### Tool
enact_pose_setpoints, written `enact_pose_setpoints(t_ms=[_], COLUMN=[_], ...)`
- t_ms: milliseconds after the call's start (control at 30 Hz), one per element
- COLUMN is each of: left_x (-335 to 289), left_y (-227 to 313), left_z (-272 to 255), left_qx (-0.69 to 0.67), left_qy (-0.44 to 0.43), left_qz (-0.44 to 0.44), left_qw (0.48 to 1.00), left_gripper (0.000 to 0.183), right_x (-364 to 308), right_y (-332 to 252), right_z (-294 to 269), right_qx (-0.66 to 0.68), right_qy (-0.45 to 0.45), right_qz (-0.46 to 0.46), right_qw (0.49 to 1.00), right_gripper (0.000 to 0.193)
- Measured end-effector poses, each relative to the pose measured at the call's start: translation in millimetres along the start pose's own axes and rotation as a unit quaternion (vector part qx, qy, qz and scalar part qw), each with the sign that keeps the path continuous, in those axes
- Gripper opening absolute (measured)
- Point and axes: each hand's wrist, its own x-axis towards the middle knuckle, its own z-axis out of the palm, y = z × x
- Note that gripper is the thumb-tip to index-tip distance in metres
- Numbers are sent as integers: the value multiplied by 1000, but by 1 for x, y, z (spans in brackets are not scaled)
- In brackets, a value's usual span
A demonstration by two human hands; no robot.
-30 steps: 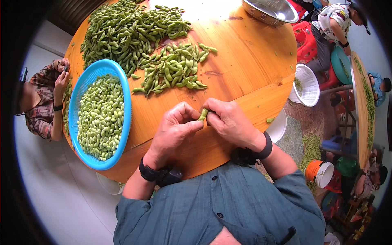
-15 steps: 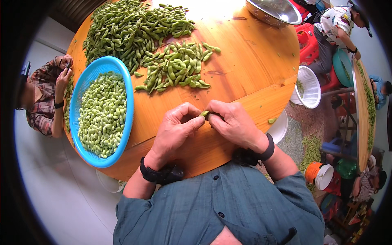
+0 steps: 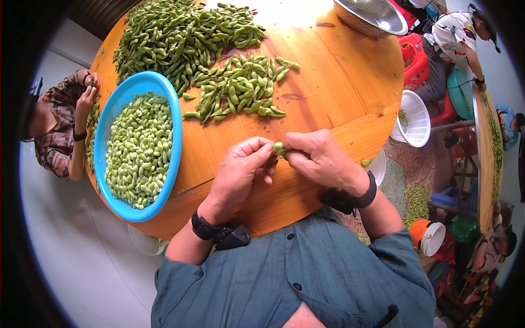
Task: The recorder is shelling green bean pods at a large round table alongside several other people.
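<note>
At your one table (image 3: 328, 71), beside one blue basket (image 3: 178, 131), your left hand (image 3: 240, 170) and right hand (image 3: 324, 159) both pinch one green pod (image 3: 280, 150) at their fingertips, over the wood; gentle pressure along its seam should open it cleanly. Loose pods (image 3: 240, 90) and shelled beans (image 3: 139, 153) are too many to count.

Round wooden table (image 3: 344, 82), lit by a white glare at its far edge. Beyond the left edge, pale floor (image 3: 82, 246); beyond the right edge, a red plastic chair (image 3: 414, 57), speckled floor (image 3: 395, 177) and a second wooden table (image 3: 484, 169).
</note>
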Motion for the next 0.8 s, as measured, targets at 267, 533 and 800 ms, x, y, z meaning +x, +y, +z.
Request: enact_pose_setpoints(t_ms=[267,533,800], left_x=[3,-4,-6], left_y=[1,2,-2], left_z=[-15,1,11], left_qx=[-105,44,258], left_qy=[-33,-22,39], left_qz=[0,2,135], left_qw=[994,999,956], left_gripper=[22,28,35], right_x=[-10,-8,-3], right_y=[3,-5,-4], right_z=[-10,8,13], right_qx=[-13,-40,-66], right_qy=[-47,102,119], right_qz=[64,-4,-75], right_qw=[997,994,988], right_gripper=[15,15,12])
